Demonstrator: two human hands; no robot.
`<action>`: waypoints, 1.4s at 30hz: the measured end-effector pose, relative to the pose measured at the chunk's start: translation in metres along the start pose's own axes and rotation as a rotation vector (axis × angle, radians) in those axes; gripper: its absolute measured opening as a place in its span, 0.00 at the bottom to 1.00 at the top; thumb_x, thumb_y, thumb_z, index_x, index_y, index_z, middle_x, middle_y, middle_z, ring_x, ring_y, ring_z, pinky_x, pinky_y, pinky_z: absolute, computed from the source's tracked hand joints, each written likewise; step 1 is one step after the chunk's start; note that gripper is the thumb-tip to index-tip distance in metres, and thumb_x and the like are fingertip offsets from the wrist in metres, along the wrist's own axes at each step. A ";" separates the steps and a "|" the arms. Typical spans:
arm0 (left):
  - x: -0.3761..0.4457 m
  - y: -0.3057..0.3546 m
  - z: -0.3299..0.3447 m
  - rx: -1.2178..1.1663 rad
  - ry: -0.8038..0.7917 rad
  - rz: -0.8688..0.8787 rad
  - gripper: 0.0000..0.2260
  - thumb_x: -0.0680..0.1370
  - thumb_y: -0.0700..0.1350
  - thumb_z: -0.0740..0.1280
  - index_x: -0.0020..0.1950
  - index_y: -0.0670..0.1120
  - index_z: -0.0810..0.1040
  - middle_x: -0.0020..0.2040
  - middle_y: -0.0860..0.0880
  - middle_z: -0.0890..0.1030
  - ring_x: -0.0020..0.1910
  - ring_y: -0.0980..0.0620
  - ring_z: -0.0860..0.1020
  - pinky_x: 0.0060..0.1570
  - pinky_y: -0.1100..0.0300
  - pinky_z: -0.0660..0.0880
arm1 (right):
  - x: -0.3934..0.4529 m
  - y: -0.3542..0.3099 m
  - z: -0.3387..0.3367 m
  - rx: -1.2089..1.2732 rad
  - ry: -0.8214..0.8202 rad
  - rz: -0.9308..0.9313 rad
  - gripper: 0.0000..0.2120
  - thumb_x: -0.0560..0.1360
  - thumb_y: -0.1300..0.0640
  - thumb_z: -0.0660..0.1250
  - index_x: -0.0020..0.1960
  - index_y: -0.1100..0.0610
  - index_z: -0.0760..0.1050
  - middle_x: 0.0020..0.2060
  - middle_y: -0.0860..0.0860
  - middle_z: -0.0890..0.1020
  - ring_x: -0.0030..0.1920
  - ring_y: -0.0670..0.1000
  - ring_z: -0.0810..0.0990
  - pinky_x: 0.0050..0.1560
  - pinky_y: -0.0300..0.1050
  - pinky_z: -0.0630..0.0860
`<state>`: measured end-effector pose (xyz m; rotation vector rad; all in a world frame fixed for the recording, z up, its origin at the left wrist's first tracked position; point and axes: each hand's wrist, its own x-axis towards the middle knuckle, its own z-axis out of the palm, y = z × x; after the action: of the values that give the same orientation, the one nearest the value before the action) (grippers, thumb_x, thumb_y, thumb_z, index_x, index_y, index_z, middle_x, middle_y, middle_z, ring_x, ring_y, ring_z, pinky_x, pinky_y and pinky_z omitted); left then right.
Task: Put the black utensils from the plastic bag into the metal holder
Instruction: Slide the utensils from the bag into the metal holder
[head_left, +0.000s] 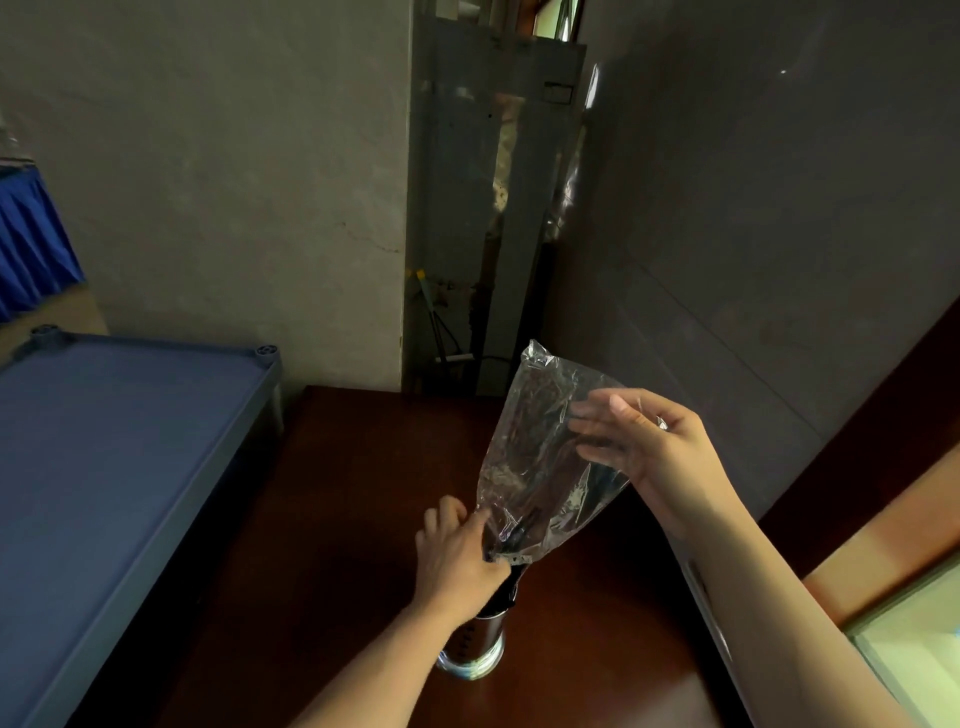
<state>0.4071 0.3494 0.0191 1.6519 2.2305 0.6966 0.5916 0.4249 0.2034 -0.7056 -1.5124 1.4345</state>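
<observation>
A clear plastic bag (540, 441) is held upside down over the metal holder (475, 647), which stands on the dark wooden table (337, 493). Black utensils (511, 566) poke out of the bag's lower opening, their ends reaching down into the holder's rim. My left hand (457, 556) grips the bag's mouth together with the utensil handles just above the holder. My right hand (649, 447) holds the upper side of the bag, fingers spread over the plastic. The utensils' upper parts show only dimly through the crinkled plastic.
A blue cot (114, 457) stands left of the table. Grey walls and a narrow metal door frame (493, 208) rise behind. A light-coloured sill or ledge (909, 639) lies at the right, with a thin flat grey object (711, 613) beside my right forearm.
</observation>
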 end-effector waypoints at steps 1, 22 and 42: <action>0.002 0.006 0.001 0.015 0.034 0.011 0.28 0.68 0.65 0.63 0.66 0.59 0.72 0.57 0.55 0.62 0.59 0.53 0.63 0.60 0.57 0.64 | 0.000 0.000 0.001 0.027 -0.001 0.007 0.11 0.80 0.55 0.65 0.56 0.60 0.83 0.55 0.63 0.85 0.58 0.64 0.84 0.51 0.56 0.82; 0.011 0.013 0.018 -0.088 0.226 0.093 0.09 0.77 0.54 0.70 0.48 0.51 0.86 0.51 0.56 0.75 0.54 0.53 0.71 0.54 0.57 0.67 | 0.000 -0.001 0.017 0.279 -0.108 0.051 0.13 0.80 0.55 0.64 0.58 0.61 0.81 0.55 0.62 0.85 0.57 0.61 0.84 0.52 0.59 0.81; 0.009 0.001 0.016 -0.271 0.128 -0.054 0.07 0.78 0.45 0.71 0.55 0.51 0.84 0.45 0.56 0.79 0.52 0.53 0.81 0.54 0.58 0.81 | 0.047 -0.064 -0.035 -0.167 0.217 -0.275 0.13 0.84 0.59 0.60 0.51 0.56 0.83 0.44 0.54 0.88 0.46 0.51 0.86 0.46 0.43 0.83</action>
<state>0.4130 0.3618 0.0069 1.4473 2.1410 1.0650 0.6139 0.4720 0.2731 -0.6982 -1.5032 1.0020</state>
